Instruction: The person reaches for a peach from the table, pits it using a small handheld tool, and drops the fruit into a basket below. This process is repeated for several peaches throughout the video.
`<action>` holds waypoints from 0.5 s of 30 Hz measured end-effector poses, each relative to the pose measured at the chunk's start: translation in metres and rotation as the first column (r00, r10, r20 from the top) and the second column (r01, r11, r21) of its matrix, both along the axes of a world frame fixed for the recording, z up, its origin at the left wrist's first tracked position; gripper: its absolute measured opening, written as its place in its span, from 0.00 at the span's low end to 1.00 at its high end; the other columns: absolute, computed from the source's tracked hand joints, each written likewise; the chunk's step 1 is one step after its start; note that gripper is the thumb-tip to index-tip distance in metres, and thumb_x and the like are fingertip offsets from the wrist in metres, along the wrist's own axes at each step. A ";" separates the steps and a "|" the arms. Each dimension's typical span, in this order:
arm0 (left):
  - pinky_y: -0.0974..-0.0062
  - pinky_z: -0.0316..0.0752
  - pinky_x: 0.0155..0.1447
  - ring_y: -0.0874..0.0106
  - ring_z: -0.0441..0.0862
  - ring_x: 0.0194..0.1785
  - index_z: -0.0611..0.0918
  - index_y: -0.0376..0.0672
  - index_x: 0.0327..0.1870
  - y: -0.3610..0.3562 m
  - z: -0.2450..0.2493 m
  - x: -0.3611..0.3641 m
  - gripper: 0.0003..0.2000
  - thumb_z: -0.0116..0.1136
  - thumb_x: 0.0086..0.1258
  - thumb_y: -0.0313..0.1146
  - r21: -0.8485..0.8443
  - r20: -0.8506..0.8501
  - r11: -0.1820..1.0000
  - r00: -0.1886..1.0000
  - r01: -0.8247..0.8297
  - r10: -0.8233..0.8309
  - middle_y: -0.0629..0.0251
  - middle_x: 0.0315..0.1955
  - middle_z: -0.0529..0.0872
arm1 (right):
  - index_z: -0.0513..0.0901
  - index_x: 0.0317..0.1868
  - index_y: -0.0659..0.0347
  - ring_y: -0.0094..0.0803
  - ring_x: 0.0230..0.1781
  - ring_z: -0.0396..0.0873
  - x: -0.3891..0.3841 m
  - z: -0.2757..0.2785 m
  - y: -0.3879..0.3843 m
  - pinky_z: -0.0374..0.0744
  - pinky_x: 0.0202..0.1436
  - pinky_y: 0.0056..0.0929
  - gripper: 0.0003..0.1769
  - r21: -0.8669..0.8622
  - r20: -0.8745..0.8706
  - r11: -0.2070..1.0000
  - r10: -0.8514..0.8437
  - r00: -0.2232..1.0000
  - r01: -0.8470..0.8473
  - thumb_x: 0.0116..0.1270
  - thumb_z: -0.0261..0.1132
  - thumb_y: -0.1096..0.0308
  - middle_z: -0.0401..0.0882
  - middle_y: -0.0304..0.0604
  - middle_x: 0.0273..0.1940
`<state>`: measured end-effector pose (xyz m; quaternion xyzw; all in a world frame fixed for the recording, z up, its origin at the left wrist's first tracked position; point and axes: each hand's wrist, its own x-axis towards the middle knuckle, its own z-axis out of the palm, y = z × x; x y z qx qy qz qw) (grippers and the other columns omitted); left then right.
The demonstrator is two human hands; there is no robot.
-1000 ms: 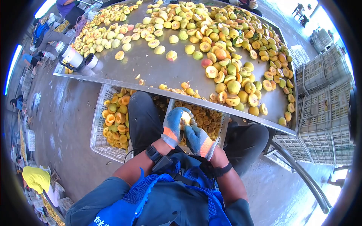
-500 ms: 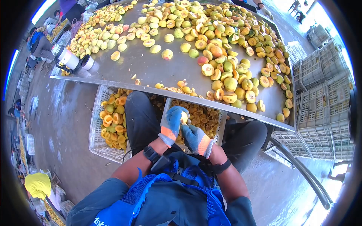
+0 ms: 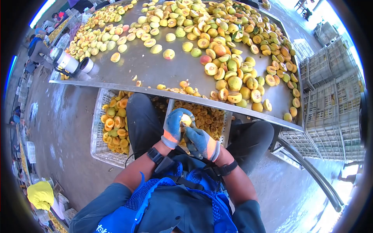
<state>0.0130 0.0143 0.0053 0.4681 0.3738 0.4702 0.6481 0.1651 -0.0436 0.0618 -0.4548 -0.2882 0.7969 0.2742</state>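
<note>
My left hand (image 3: 174, 126), in a blue and orange glove, is closed around a yellow fruit (image 3: 186, 120) above my lap. My right hand (image 3: 201, 142), gloved alike, is closed just beside the fruit; whatever its fingers hold is hidden. Beneath and behind my hands, a crate (image 3: 226, 125) holds many fruit pieces. A white crate (image 3: 96, 134) with halved fruit stands left of my knee. Many whole and halved fruits (image 3: 235, 84) lie on the metal table (image 3: 128, 73) in front of me.
A white and black container (image 3: 68, 61) and a black-rimmed cup (image 3: 86, 65) stand at the table's left end. Stacked crates (image 3: 324, 112) rise at the right, near a curved metal tube (image 3: 311, 174). Other people are at the far left, one in yellow (image 3: 40, 195).
My right hand has shifted slightly down, with its fingers lower beside the fruit. The fruit in my left hand shows more of its pale yellow side. The whole view has shifted slightly.
</note>
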 end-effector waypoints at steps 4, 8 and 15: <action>0.68 0.84 0.47 0.67 0.85 0.38 0.82 0.38 0.45 -0.005 0.000 0.000 0.20 0.46 0.80 0.47 -0.147 0.235 0.989 0.972 0.011 0.024 0.57 0.36 0.86 | 0.78 0.38 0.56 0.19 0.13 0.64 -0.006 -0.012 -0.004 0.60 0.16 0.19 0.23 -0.054 -0.231 0.995 -0.098 0.968 0.088 0.83 0.53 0.46 0.69 0.30 0.19; 0.66 0.84 0.46 0.65 0.85 0.39 0.80 0.39 0.47 -0.010 0.009 0.003 0.20 0.47 0.79 0.49 -0.239 0.412 0.966 0.911 0.096 0.012 0.57 0.35 0.85 | 0.77 0.39 0.55 0.19 0.12 0.62 -0.008 -0.009 -0.008 0.60 0.15 0.18 0.22 -0.213 -0.433 0.974 -0.160 0.887 0.071 0.83 0.54 0.45 0.68 0.30 0.19; 0.66 0.84 0.45 0.64 0.85 0.38 0.79 0.41 0.52 -0.014 0.005 0.000 0.19 0.49 0.80 0.50 -0.444 0.377 0.885 0.925 0.138 0.044 0.56 0.35 0.85 | 0.76 0.41 0.54 0.19 0.12 0.61 -0.007 -0.013 -0.010 0.60 0.15 0.17 0.21 -0.321 -0.500 0.946 -0.201 0.843 0.035 0.82 0.54 0.45 0.66 0.29 0.19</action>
